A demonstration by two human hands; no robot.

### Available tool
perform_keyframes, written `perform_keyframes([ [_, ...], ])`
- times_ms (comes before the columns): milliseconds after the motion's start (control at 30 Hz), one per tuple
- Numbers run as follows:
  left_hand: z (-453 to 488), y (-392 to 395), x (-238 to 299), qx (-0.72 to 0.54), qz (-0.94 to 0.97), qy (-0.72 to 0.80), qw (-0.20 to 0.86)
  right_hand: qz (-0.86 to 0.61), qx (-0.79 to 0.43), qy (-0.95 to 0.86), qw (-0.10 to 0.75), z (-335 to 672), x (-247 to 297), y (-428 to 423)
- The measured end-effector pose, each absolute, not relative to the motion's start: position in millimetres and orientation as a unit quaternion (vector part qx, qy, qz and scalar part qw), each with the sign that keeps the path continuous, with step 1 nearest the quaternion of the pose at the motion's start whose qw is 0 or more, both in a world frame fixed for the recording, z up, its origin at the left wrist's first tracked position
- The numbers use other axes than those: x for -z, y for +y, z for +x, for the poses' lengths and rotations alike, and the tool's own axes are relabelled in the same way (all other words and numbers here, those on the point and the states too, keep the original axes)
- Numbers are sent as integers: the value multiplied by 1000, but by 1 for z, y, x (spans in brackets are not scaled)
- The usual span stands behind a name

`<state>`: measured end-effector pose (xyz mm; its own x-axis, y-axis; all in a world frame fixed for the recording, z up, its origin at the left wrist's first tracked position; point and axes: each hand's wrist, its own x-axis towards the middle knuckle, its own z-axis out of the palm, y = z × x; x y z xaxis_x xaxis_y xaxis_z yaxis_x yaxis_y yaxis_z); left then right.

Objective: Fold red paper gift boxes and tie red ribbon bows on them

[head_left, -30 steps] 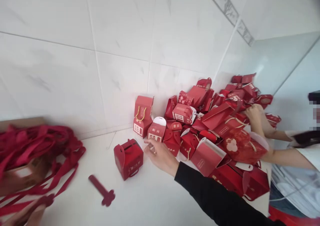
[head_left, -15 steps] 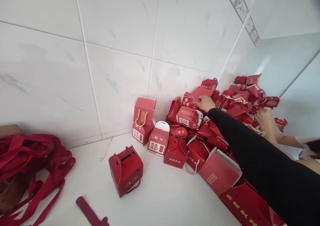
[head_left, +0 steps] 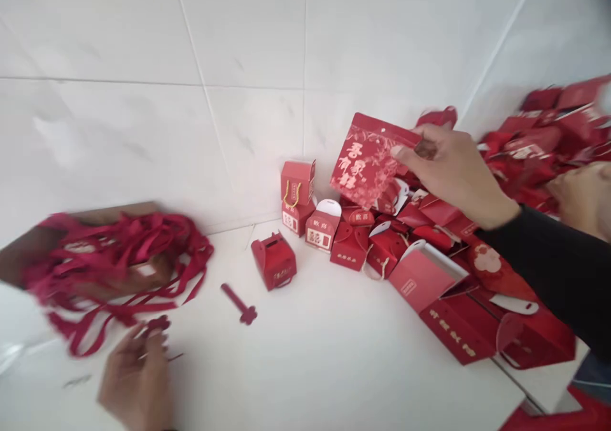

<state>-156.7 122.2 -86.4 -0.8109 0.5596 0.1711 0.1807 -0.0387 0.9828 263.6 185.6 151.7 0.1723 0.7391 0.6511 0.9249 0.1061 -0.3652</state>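
Note:
My right hand (head_left: 451, 167) pinches a red gift box (head_left: 356, 163) by its right edge, thumb in front. Pale characters and a floral print cover the box's face, and it is raised over the pile of red gift boxes (head_left: 351, 246). Low on the left, my left hand (head_left: 136, 380) is closed on a dark red flower-ended strip (head_left: 158, 323); motion blurs the fingers. A similar flower-ended strip (head_left: 236, 303) lies flat on the white table (head_left: 305, 367). Between that strip and the pile stands a small red box (head_left: 274, 262).
Dark red ribbons (head_left: 143, 246) spill from a brown cardboard box (head_left: 28, 253) at the left. White tiled wall (head_left: 248, 68) rises behind the table. Another person's hand (head_left: 580, 192) is among the boxes at the far right. A gap splits the tabletop near the lower right.
My right hand has lifted the printed box off the pile and brought it nearer. My left hand has come into view with the dark red strip. The view has swung left.

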Motion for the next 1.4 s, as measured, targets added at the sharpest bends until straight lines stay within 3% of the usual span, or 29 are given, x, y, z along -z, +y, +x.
perform_keyframes([
  [200, -105, 26, 84, -662, 237, 673, 230, -529, -198, -749, 347, 195, -47, 89],
  [367, -73, -33, 46, -669, 227, 628, 325, -498, -354, -744, 271, 169, -2, 43],
  [667, -46, -68, 24, -678, 195, 612, 358, -464, -459, -727, 214, 177, 1, 22],
  [733, -41, -73, 21, -671, 209, 618, 352, -489, -435, -711, 257, 177, 3, 15],
  [867, -28, -81, 17, -662, 233, 634, 325, -505, -290, -688, 434, 169, -1, -17],
  [933, -20, -85, 14, -662, 244, 634, 317, -463, -277, -707, 457, 160, -6, -35],
  [1033, -7, -92, 6, -668, 247, 606, 354, -424, -368, -722, 404, 146, -12, -54],
  [1133, 2, -98, -3, -671, 225, 539, 457, -411, -455, -702, 362, 140, -12, -58],
  [1400, -2, -102, 5, -628, 170, 395, 649, -397, -550, -676, 289, 156, -1, -58],
])
